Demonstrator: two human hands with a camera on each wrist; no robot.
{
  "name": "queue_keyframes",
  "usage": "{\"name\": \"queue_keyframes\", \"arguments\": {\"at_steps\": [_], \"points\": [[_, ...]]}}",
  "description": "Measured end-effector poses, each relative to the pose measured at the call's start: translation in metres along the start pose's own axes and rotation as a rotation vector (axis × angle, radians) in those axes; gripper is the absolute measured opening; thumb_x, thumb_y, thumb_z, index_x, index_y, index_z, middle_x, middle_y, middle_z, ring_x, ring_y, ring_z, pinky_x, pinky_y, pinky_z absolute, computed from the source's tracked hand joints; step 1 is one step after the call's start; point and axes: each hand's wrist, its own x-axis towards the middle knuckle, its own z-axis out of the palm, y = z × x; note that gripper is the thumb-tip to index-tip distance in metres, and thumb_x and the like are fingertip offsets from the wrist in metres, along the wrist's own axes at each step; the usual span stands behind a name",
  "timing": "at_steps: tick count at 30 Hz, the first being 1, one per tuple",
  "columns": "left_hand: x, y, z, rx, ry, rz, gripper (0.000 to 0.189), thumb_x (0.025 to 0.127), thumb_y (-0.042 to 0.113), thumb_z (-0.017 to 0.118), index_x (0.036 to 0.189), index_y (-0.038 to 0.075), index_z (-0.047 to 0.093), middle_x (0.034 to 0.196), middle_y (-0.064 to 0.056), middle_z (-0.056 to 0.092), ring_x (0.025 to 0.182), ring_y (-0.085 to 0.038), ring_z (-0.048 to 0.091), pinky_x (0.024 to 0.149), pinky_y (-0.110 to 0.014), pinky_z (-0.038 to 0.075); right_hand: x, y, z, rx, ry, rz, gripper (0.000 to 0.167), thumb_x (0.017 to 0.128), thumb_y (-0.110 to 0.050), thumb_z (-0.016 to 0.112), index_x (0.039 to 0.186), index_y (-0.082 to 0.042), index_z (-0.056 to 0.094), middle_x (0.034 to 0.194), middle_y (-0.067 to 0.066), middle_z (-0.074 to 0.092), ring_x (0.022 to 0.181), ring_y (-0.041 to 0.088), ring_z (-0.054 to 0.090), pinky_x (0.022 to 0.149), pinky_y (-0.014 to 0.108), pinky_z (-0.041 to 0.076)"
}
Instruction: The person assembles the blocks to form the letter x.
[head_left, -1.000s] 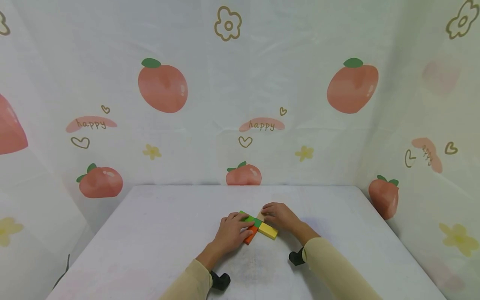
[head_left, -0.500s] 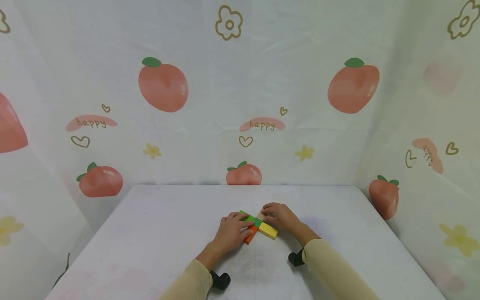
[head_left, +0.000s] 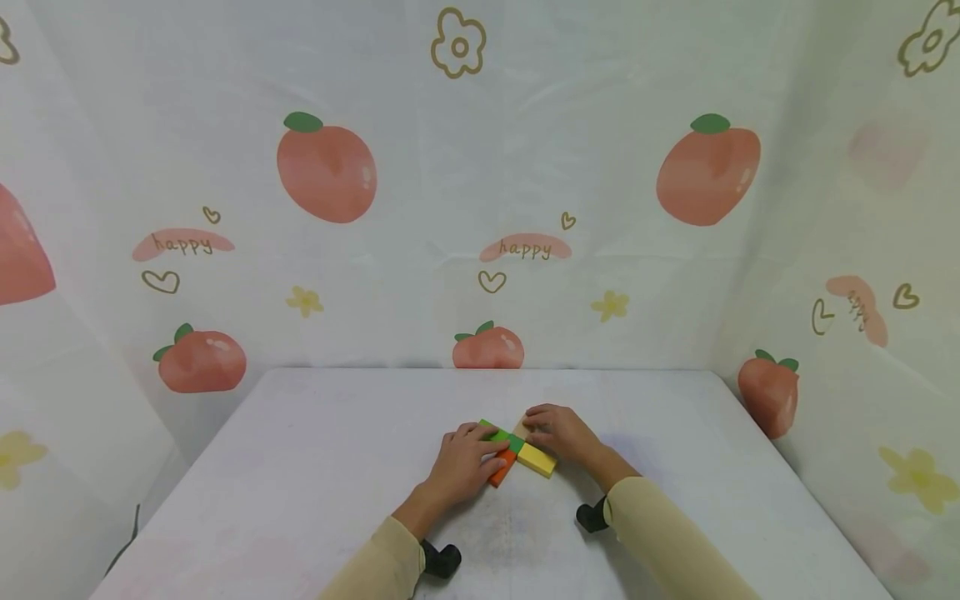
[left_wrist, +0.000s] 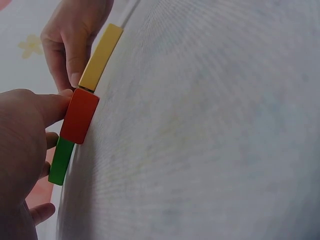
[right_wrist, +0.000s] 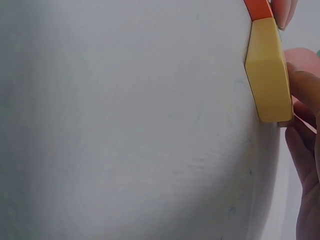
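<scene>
Building blocks meet in a cross shape on the white table (head_left: 300, 492). Its arms are a light green block (head_left: 489, 427), an orange-red block (head_left: 504, 468), a yellow block (head_left: 537, 461) and a plain wooden block (head_left: 521, 428), around a darker green piece (head_left: 516, 443). My left hand (head_left: 459, 465) rests on the light green and orange-red blocks with fingers extended, its thumb touching the red one (left_wrist: 80, 116). At the far right of the cross, my right hand (head_left: 562, 433) holds the wooden block between thumb and fingers, partly covering it. The yellow block (right_wrist: 268, 70) lies just before that hand.
Black wrist-camera mounts (head_left: 441, 562) stick out under both sleeves, close above the tabletop. A printed cloth wall (head_left: 405, 317) rises behind the table's back edge, and others flank it. A dark cord (head_left: 123, 546) hangs past the left edge.
</scene>
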Motion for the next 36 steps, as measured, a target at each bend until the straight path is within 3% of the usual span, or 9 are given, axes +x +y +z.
{"name": "queue_keyframes", "arguments": {"at_steps": [14,19,23,27,33,36], "points": [[-0.001,0.001,-0.001,-0.006,-0.013,-0.008,0.036,0.095,0.040,0.061,0.128,0.027,0.067,0.132,0.000,0.057,0.123,-0.025,0.045,0.091,-0.048,0.040,0.001,-0.001,0.001,-0.012,0.000,0.009,0.027,0.088,-0.016,0.072,0.114,-0.007,0.072,0.120,0.008,0.065,0.118,0.028,0.057,0.100,0.046,0.042],[0.000,0.000,-0.001,-0.008,-0.012,-0.006,0.036,0.095,0.041,0.060,0.128,0.027,0.067,0.132,0.000,0.057,0.123,-0.025,0.045,0.091,-0.048,0.040,-0.003,0.000,0.002,-0.040,0.070,-0.057,0.028,0.086,-0.016,0.075,0.112,-0.005,0.071,0.117,0.009,0.067,0.111,0.030,0.058,0.096,0.047,0.044],[0.000,0.000,0.000,-0.007,-0.016,-0.007,0.036,0.095,0.041,0.060,0.128,0.027,0.066,0.132,0.000,0.057,0.123,-0.025,0.045,0.091,-0.048,0.040,-0.009,-0.001,0.001,-0.042,0.121,-0.031,0.031,0.084,-0.022,0.077,0.111,-0.008,0.072,0.111,0.005,0.068,0.100,0.024,0.058,0.089,0.043,0.048],[0.000,-0.001,0.000,-0.006,-0.021,-0.014,0.037,0.095,0.042,0.060,0.128,0.028,0.066,0.133,0.001,0.056,0.123,-0.025,0.045,0.091,-0.048,0.040,-0.015,-0.004,0.000,-0.038,0.087,0.015,0.030,0.084,-0.027,0.077,0.110,-0.012,0.072,0.101,-0.002,0.066,0.090,0.016,0.054,0.080,0.037,0.049],[0.000,0.000,-0.001,-0.007,-0.017,-0.017,0.036,0.095,0.042,0.061,0.128,0.028,0.067,0.133,0.001,0.056,0.124,-0.025,0.045,0.091,-0.048,0.040,-0.023,-0.008,0.002,-0.070,0.026,-0.048,0.029,0.083,-0.029,0.077,0.105,-0.010,0.072,0.083,-0.007,0.058,0.078,0.013,0.047,0.067,0.030,0.043],[0.000,0.001,-0.001,-0.015,-0.014,-0.014,0.036,0.095,0.041,0.061,0.127,0.027,0.067,0.132,0.001,0.057,0.123,-0.025,0.045,0.091,-0.048,0.040,-0.026,-0.009,0.005,-0.072,0.006,-0.024,0.032,0.081,-0.031,0.079,0.104,-0.010,0.073,0.078,-0.009,0.054,0.075,0.012,0.045,0.064,0.028,0.041]]}}
